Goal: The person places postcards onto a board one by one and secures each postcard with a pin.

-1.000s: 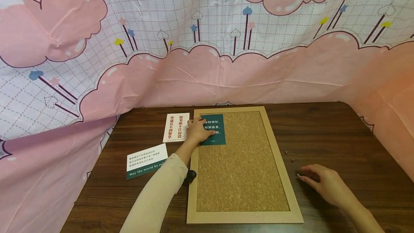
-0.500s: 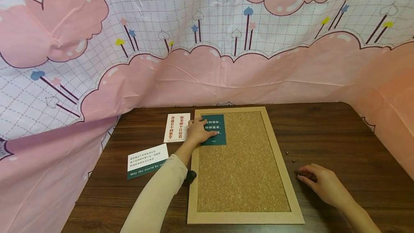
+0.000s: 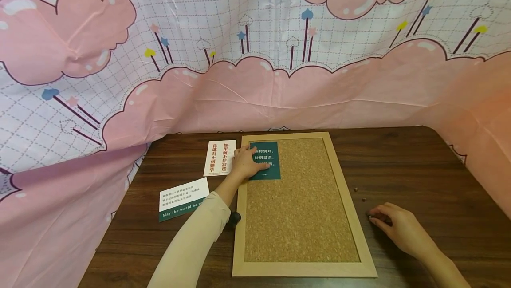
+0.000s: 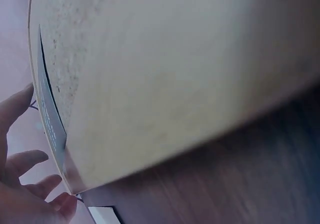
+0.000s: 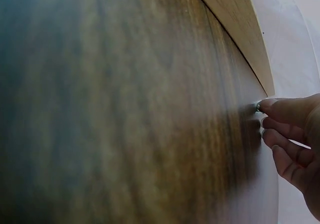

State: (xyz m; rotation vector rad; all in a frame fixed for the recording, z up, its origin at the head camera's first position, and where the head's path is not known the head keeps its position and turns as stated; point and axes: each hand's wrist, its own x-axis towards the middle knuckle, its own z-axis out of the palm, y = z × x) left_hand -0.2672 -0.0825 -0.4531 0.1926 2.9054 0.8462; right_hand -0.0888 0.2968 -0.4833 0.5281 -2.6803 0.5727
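Near the far left corner of the framed corkboard (image 3: 300, 217), a dark green card (image 3: 273, 173) with white lettering lies on the cork. My left hand (image 3: 245, 162) rests on its left part, fingers spread over the card and the frame's edge; the left wrist view shows the fingers (image 4: 30, 161) beside the frame. To the right of the board, my right hand (image 3: 403, 226) is low over the wooden table, thumb and index finger pinching a tiny shiny tack (image 3: 370, 217). That tack (image 5: 258, 106) shows at the fingertips in the right wrist view, mostly covered.
Two small tacks, one farther (image 3: 356, 189) and one nearer (image 3: 364, 199), lie between board and right hand. Left of the board are a white card with red characters (image 3: 218, 159) and a white-and-green card (image 3: 181, 197). A patterned pink curtain (image 3: 255, 101) hangs behind the table (image 3: 399, 159).
The whole head view has shifted slightly. Both hands stay nearly where they were, the left on the green card and the right at the tack.
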